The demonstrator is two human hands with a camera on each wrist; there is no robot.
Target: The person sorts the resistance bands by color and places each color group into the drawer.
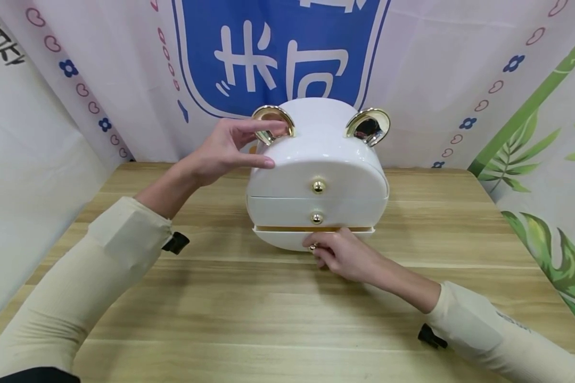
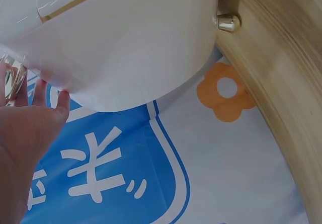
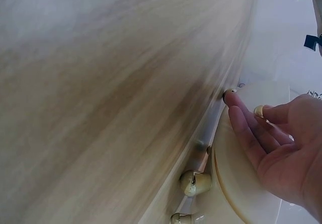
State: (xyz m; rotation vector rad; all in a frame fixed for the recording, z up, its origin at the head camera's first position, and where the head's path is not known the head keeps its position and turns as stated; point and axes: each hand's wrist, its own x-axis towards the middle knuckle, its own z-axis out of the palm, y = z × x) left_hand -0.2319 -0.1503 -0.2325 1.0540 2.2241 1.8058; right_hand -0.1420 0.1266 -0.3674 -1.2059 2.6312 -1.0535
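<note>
A white storage box (image 1: pixel 311 146) with gold-rimmed ears stands on the table, its front split into three drawers with round gold knobs. The bottom drawer (image 1: pixel 278 238) sticks out slightly, with a narrow gap along its top edge. My right hand (image 1: pixel 347 255) pinches that drawer's gold knob (image 3: pixel 258 111) between thumb and finger. At the box's upper left, my left hand (image 1: pixel 225 149) rests with fingers extended beside the gold ear (image 1: pixel 271 113). In the left wrist view, its fingertips touch the white shell (image 2: pixel 136 48). The drawer's inside is mostly hidden.
The box stands near the back of a wooden table (image 1: pixel 249 319). Close behind it hangs a printed curtain (image 1: pixel 426 64) with a blue sign. Small gold feet (image 3: pixel 196 182) hold the box's base off the tabletop.
</note>
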